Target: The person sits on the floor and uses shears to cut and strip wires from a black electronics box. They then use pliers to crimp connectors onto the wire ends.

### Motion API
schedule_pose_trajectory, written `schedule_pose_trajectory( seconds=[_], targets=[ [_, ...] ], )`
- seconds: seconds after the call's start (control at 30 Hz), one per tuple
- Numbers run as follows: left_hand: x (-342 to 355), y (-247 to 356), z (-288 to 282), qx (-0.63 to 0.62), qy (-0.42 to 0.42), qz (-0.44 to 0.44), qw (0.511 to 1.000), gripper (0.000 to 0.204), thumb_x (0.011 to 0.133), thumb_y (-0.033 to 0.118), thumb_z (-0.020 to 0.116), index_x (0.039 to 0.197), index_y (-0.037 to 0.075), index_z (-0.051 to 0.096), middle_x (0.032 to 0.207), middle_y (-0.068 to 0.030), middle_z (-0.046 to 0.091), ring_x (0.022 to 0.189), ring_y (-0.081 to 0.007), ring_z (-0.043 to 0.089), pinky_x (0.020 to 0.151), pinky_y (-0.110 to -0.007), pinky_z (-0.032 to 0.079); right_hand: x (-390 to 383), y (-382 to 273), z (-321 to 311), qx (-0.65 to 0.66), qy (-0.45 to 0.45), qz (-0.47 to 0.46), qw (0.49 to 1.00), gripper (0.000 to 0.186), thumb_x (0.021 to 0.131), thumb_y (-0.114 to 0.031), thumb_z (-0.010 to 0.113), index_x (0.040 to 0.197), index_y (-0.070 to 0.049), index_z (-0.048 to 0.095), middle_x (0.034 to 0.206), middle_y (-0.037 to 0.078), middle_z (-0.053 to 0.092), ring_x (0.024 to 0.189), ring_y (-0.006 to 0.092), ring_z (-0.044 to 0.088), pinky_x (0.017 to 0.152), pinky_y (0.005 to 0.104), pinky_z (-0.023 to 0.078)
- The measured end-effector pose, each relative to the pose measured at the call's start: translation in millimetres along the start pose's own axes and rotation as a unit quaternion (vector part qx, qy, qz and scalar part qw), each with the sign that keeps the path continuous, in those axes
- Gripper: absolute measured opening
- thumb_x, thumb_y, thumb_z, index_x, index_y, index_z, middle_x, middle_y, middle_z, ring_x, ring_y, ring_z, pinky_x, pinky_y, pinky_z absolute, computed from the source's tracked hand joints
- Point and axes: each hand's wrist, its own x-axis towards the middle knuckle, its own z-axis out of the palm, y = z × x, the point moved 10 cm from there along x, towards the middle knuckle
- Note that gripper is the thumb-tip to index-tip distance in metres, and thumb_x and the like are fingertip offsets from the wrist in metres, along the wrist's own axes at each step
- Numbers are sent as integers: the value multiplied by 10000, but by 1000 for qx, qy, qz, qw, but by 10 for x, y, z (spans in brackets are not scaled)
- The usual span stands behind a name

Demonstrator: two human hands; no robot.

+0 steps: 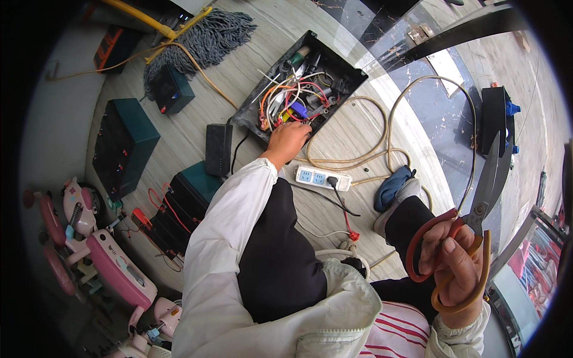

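the left hand [289, 142] reaches over the near edge of an open black box [341, 61], its fingers curled down at the rim; whether they grip anything cannot be told. a tangle of white, red and orange wires [279, 95] lies in the box, with a blue piece [298, 110] among it.

the right hand [456, 259] is closed on the handles of large scissors [478, 210] — one loop red, the other orange — held well apart from the box, blades pointing up and slightly spread.

on the floor [188, 136], a white power strip [322, 178] with a black plug in it sits just below the box, near a loose beige cable [385, 132]. a black block [218, 149] stands left of the left hand; farther left are dark green-topped cases [125, 146], and a grey mop [209, 37] lies beyond.
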Motion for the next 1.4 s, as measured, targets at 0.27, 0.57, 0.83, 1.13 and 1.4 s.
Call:
schedule_pose_trajectory(
  seconds=[0.27,0.57,0.83,1.13,1.4],
  targets=[
    [-202,-394,-168,-177,97,-168,965,200,821,146,585,999,56,599,952,-143,631,891,-341,595,769,-398,473,14,31,56,-18,-7,33,999,362,854,-275,574,981,64,572,744,91,585,636,118,547,601,224,431],
    [-245,-288,-790,26,245,-141,959,502,780,167,628,1237,8,495,1280,-219,449,1160,-380,436,989,-406,348,52,50,113,-21,-39,33,999,369,882,-291,566,1001,58,568,742,76,586,646,113,541,618,220,425],
    [-150,-883,-407,-155,116,-276,942,455,800,139,625,1235,63,514,1052,-182,589,999,-344,569,851,-408,456,59,53,154,-20,-40,32,998,366,889,-292,562,1006,55,566,750,79,588,651,115,545,619,223,425],
    [-64,-191,-876,18,243,-112,963,441,777,106,660,1202,64,552,1187,-125,522,1073,-315,513,907,-388,421,73,58,149,-29,-41,47,998,365,891,-289,556,1017,54,565,765,81,590,663,113,546,626,225,426],
    [343,-70,-462,78,81,-52,992,396,812,239,619,1173,77,603,1341,-149,447,1235,-322,382,1030,-425,324,71,74,148,-10,-36,60,998,361,889,-281,560,1018,56,564,771,81,589,676,119,547,643,233,428]
  ],
)
